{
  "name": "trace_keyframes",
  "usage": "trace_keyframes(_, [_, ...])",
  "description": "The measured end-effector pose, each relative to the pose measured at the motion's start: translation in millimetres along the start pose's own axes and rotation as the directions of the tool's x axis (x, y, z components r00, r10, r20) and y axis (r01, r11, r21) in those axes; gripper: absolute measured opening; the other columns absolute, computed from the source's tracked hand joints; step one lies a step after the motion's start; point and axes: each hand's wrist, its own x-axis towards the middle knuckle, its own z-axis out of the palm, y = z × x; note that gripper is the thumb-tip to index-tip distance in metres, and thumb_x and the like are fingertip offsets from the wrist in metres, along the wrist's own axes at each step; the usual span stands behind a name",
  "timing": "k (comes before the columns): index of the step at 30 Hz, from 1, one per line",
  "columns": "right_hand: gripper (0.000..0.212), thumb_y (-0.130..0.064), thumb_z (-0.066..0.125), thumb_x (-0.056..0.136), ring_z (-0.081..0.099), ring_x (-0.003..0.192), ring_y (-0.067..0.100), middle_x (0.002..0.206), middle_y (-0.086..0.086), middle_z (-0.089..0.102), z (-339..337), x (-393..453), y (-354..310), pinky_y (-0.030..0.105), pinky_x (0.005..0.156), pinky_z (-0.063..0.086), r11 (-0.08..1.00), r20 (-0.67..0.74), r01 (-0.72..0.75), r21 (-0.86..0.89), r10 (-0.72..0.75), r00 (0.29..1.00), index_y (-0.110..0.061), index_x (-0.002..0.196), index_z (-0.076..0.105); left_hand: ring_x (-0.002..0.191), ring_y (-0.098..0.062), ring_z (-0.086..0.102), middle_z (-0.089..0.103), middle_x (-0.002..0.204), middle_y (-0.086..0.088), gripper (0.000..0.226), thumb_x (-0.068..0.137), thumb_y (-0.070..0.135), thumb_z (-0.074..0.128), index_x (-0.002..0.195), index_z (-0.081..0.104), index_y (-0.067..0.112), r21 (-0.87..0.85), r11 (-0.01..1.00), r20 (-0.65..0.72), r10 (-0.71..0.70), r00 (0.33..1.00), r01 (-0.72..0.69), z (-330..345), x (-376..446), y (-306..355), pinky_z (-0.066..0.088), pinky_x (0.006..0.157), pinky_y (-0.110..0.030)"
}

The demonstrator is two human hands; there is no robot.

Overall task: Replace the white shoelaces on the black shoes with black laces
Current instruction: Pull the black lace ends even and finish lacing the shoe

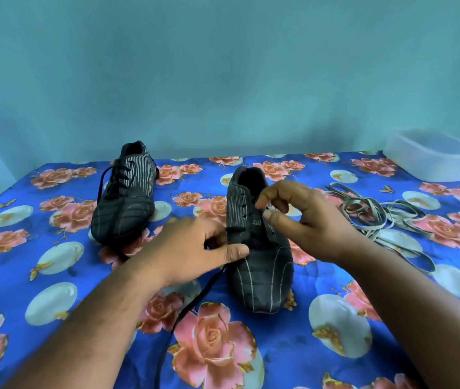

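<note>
Head view: unreadable tongue label (256, 222), near shoe (259, 265).

Two black shoes with thin silvery-white stripes — near shoe (259, 248), far shoe (125, 192) — on a bright blue tablecloth (335, 346) patterned with pink roses and pale circles. Black lace (192, 301); greyish-white laces (374, 214); translucent white container (433, 158); teal wall (223, 66).

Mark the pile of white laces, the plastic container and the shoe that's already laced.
white laces (369, 213): head view, middle of the pile.
plastic container (433, 164): head view, its front wall.
laced shoe (123, 217): head view, on its toe area.
</note>
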Motion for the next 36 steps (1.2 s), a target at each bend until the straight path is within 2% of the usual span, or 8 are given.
trace_keyframes(2, [0.016,-0.02,0.068,0.089,0.053,0.082,0.01,0.084,-0.006,0.058,0.4,-0.1,0.1,0.021,0.077,0.043,0.997,0.081,0.073,-0.035,-0.07,0.994,-0.019,0.105,0.069,0.062,-0.007,0.054,0.064,0.068,0.005,0.053,0.078,0.078,0.057,0.075,0.063,0.025,-0.128,0.992,0.062,0.028,0.998,-0.019,0.4,-0.5,1.7,0.045,0.068,-0.04])
trace_keyframes(5, [0.025,-0.037,0.074,0.086,0.053,0.085,0.009,0.089,-0.009,0.06,2.3,-0.3,1.5,0.035,0.079,0.047,0.988,0.189,0.133,-0.078,-0.116,0.975,-0.024,0.107,0.071,0.065,-0.006,0.058,0.068,0.067,0.003,0.032,0.094,0.036,0.072,0.071,0.067,0.015,-0.295,0.954,0.083,0.087,0.993,-0.059,-1.7,-1.8,6.0,0.047,0.07,-0.033])
trace_keyframes(9, [0.036,-0.062,0.073,0.08,0.049,0.089,0.003,0.087,-0.021,0.053,8.6,-0.2,0.6,0.039,0.078,0.047,0.987,0.218,0.122,-0.104,-0.097,0.971,-0.036,0.105,0.072,0.066,-0.01,0.054,0.061,0.065,0.003,0.027,0.089,0.035,0.071,0.068,0.066,0.019,-0.519,0.851,0.043,0.127,0.991,-0.086,-2.0,-2.4,8.3,0.043,0.068,-0.027])
trace_keyframes(14, [0.01,-0.034,0.068,0.088,0.05,0.078,0.015,0.077,-0.015,0.057,18.3,1.7,-5.6,0.046,0.073,0.048,0.961,0.145,0.217,-0.169,-0.194,0.97,-0.027,0.091,0.074,0.072,-0.01,0.056,0.065,0.071,-0.002,0.036,0.095,0.044,0.06,0.074,0.07,0.016,-0.601,0.773,-0.042,0.223,0.974,-0.203,0.8,-2.3,11.8,0.045,0.074,-0.024])
trace_keyframes(18, [0.009,-0.019,0.07,0.09,0.061,0.073,0.016,0.079,-0.007,0.07,12.0,0.9,-7.2,0.038,0.069,0.051,0.969,0.07,0.228,-0.094,-0.222,0.972,-0.017,0.094,0.078,0.085,-0.012,0.057,0.064,0.085,0.005,0.03,0.103,0.038,0.05,0.091,0.071,0.02,-0.522,0.802,-0.194,0.219,0.956,-0.29,9.8,8.1,5.3,0.045,0.082,-0.028])
trace_keyframes(21, [0.006,-0.015,0.073,0.091,0.063,0.072,0.012,0.08,-0.009,0.072,6.0,-1.0,-9.0,0.031,0.066,0.051,0.99,-0.005,0.136,0.043,-0.136,0.991,-0.014,0.091,0.078,0.107,-0.018,0.058,0.062,0.105,0.004,0.023,0.099,0.039,0.057,0.11,0.073,0.029,-0.445,0.845,-0.182,0.239,0.954,-0.296,21.9,12.8,3.1,0.045,0.098,-0.029])
trace_keyframes(28, [0.013,-0.026,0.071,0.091,0.062,0.076,0.017,0.073,0.0,0.072,-12.4,4.6,-9.1,0.028,0.073,0.05,0.873,-0.068,-0.134,0.469,0.186,0.98,-0.031,0.081,0.078,0.104,-0.007,0.056,0.058,0.102,0.006,0.008,0.09,0.043,0.071,0.085,0.071,0.037,-0.515,0.818,-0.219,0.163,0.962,-0.256,24.5,9.5,13.7,0.036,0.096,-0.012])
trace_keyframes(36, [0.022,-0.035,0.066,0.092,0.048,0.063,0.016,0.068,0.0,0.061,-48.6,7.0,32.0,0.024,0.061,0.044,0.691,-0.191,-0.313,0.652,0.549,0.814,-0.017,0.084,0.077,0.113,-0.012,0.055,0.054,0.109,0.007,0.009,0.09,0.041,0.072,0.082,0.073,0.036,-0.475,0.843,-0.258,0.139,0.956,-0.251,24.0,7.6,15.3,0.033,0.096,-0.008])
